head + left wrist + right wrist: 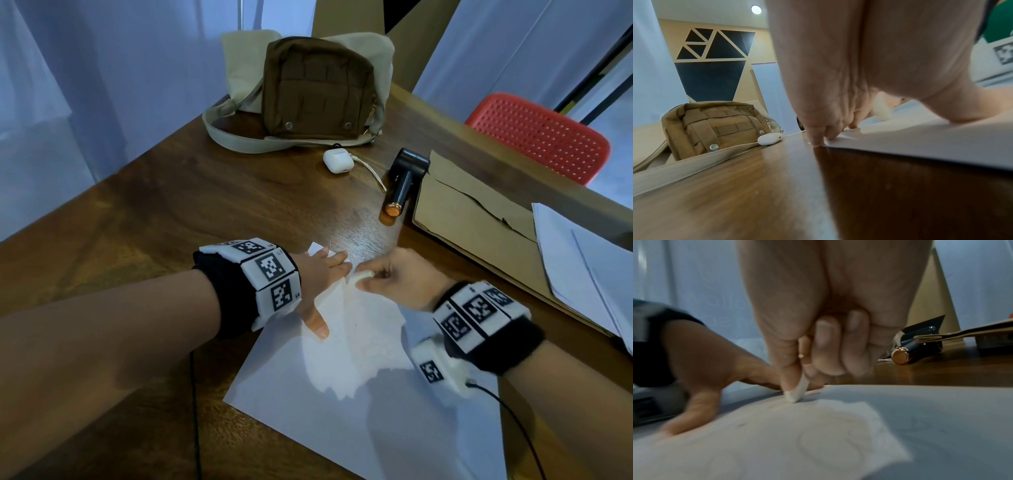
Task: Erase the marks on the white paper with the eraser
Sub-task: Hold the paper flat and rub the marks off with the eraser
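A white sheet of paper point(359, 421) lies on the wooden table, lit by a bright patch in its upper part. My left hand point(325, 270) lies flat on the sheet's far corner, fingers spread and thumb pressing lower down. My right hand point(387, 277) pinches a small white eraser point(363, 275) between thumb and fingers. In the right wrist view the eraser point(796, 392) touches the paper point(920, 418) with its tip, just beside the left hand's fingers point(764, 381). Faint pencil marks show on the lit paper. The left wrist view shows fingertips point(818, 142) at the paper's edge point(920, 146).
A brown pouch point(315, 89) on a beige bag stands at the back. A white earbuds case point(337, 161) and a black torch-like device point(404, 181) lie behind the hands. A cardboard envelope point(479, 212), loose papers point(582, 260) and a red chair point(544, 133) are to the right.
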### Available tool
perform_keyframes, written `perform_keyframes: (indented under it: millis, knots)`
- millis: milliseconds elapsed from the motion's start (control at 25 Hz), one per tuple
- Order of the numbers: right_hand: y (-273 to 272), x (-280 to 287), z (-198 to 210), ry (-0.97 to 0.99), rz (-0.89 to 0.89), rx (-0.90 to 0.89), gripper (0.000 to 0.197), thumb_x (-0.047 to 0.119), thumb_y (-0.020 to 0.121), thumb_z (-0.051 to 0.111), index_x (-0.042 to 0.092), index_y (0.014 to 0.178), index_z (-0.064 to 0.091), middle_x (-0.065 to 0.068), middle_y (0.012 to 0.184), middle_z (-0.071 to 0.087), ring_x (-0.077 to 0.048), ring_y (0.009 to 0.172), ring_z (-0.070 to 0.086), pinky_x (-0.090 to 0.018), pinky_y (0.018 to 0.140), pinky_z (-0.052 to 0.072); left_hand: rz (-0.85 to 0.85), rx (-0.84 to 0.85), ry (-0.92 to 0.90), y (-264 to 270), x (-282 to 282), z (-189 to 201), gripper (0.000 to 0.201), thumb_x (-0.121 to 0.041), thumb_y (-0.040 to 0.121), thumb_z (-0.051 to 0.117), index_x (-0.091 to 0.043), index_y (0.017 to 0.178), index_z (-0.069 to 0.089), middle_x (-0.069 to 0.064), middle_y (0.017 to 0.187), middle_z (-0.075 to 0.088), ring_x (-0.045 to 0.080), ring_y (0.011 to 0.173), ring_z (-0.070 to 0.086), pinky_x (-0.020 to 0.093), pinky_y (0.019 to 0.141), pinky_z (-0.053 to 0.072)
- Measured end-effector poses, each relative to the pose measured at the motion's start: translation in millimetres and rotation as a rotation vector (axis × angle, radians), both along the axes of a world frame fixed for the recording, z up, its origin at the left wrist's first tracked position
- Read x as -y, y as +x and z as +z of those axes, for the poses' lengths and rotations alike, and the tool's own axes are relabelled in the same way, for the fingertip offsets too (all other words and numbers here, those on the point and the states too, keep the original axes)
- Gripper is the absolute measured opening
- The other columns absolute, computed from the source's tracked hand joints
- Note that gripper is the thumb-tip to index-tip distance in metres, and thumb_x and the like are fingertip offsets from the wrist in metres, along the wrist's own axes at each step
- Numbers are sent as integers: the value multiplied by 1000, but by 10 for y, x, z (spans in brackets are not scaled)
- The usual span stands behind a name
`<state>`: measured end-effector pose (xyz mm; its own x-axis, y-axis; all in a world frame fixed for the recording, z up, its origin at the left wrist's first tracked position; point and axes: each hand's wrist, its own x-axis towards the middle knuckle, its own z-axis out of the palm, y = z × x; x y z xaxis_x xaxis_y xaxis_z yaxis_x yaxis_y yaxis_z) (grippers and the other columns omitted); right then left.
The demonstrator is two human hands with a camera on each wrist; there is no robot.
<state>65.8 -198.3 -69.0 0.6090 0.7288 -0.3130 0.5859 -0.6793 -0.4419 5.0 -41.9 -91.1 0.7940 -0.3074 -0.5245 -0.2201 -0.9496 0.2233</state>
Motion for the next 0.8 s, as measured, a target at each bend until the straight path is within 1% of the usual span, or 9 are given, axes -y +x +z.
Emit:
perform_keyframes:
  millis: [120, 160, 280, 360, 440, 560, 640, 720, 800]
  knots:
    - [-184, 205, 20, -28, 39, -262, 20, 12, 86, 61, 17, 103, 72, 16, 44, 53, 5, 44, 46, -4, 47, 33, -8, 6, 14, 4, 0, -19, 114, -45, 78, 69, -13, 150, -12, 2, 158, -16, 24, 146, -13, 41, 119, 4]
    - [-168, 218, 19, -28, 27, -265, 19, 14, 86, 63, 19, 101, 73, 15, 46, 53, 3, 45, 45, -5, 49, 32, -9, 8, 11, 5, 0, -19, 114, -45, 78, 70, -13, 150, -12, 2, 159, -16, 24, 146, -13, 40, 119, 4]
    - [90, 83, -54, 9, -70, -43, 17, 19, 86, 62, 20, 98, 73, 9, 61, 64, 2, 55, 50, -15, 60, 39, 0, 5, -11, 6, 1, -7, 115, -45, 77, 71, -13, 150, -11, 2, 159, -15, 24, 147, -12, 41, 118, 5]
    - [117, -1, -55, 58, -93, 7, 14, 18, 87, 60, 25, 89, 71, 13, 54, 59, 5, 52, 50, -17, 59, 38, 3, 2, -9, 11, -2, -4, 115, -45, 76, 71, -14, 150, -11, 2, 159, -14, 24, 147, -12, 41, 118, 5]
    - [19, 59, -27, 50, -1, -38, 17, 12, 87, 59, 25, 88, 70, 14, 42, 51, 5, 45, 47, -10, 52, 33, -4, 6, 9, 15, -5, -10, 115, -46, 77, 70, -13, 150, -12, 3, 159, -14, 25, 147, -12, 41, 118, 5]
    - [-134, 196, 34, -60, 69, -230, 19, 12, 86, 62, 21, 98, 73, 17, 43, 51, 2, 45, 43, -5, 51, 32, -22, 8, 42, 7, 21, -11, 114, -46, 78, 69, -12, 150, -13, 5, 158, -16, 26, 146, -13, 40, 118, 5]
    - [-5, 120, 19, -35, 16, -159, 20, 15, 85, 63, 20, 101, 73, 15, 58, 64, -1, 56, 55, -13, 59, 44, -28, 10, 44, 5, 31, 3, 114, -46, 78, 69, -11, 150, -13, 5, 158, -15, 26, 146, -12, 40, 118, 5]
    - [128, 5, -22, 27, -83, -42, 18, 17, 86, 62, 18, 101, 72, 0, 79, 73, -13, 74, 63, -27, 74, 51, -25, -2, 27, 3, 22, 20, 115, -47, 77, 70, -12, 150, -14, 5, 158, -16, 26, 146, -12, 42, 118, 5]
    - [94, -9, -30, 54, -70, -23, 16, 16, 87, 60, 15, 96, 72, 5, 68, 67, -6, 63, 56, -21, 65, 45, -27, 0, 40, 21, 12, 17, 116, -48, 77, 69, -12, 149, -15, 5, 158, -16, 25, 146, -12, 42, 118, 5]
